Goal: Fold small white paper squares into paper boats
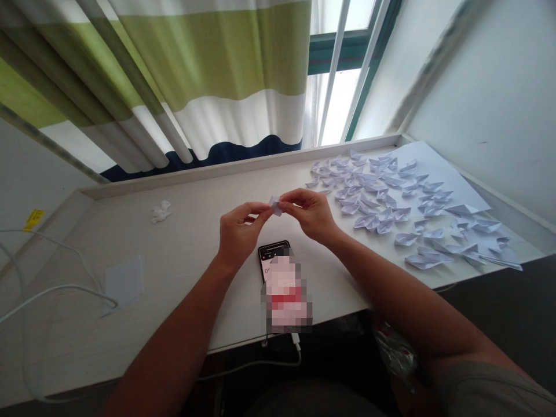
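Both hands meet above the middle of a pale desk. My left hand and my right hand each pinch one side of a small folded white paper piece, held in the air between the fingertips. Just below the hands a phone lies on the desk with its screen lit. To the right, several finished folded paper shapes are spread over the desk, some lying on a large white sheet.
A crumpled paper scrap lies at the back left. A small white square of paper and a white cable sit at the left. A striped curtain and window stand behind the desk.
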Motion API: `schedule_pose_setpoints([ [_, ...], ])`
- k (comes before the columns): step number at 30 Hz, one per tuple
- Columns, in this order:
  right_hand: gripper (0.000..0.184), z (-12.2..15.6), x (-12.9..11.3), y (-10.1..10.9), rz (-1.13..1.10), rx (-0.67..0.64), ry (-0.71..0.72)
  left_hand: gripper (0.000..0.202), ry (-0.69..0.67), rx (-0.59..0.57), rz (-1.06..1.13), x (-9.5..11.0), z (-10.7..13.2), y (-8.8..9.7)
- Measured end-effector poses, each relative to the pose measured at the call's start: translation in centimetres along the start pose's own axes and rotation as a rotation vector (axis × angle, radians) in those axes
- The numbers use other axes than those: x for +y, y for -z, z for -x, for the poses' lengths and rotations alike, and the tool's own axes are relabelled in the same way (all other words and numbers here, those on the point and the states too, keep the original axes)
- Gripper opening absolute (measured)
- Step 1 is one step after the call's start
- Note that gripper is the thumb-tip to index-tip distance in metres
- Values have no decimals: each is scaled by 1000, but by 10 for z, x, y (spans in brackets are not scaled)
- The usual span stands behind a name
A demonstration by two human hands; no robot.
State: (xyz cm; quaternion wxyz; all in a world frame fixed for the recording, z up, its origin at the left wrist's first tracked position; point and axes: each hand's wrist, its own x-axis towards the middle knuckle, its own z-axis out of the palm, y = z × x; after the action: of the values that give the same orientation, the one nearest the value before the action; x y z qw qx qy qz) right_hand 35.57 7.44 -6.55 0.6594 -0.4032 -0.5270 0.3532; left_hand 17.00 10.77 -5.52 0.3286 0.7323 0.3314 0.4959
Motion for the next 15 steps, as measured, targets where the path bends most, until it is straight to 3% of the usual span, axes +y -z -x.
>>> schedule_pose_setpoints([
  [5,34,3,-7,0,199,29,23,22,45,59,31,5,0,-1],
  [9,32,5,-5,-1,112,-18,-37,24,59,68,83,7,0,-3],
  [15,19,5,-5,-1,114,-43,17,22,30,150,145,4,1,-8],
])
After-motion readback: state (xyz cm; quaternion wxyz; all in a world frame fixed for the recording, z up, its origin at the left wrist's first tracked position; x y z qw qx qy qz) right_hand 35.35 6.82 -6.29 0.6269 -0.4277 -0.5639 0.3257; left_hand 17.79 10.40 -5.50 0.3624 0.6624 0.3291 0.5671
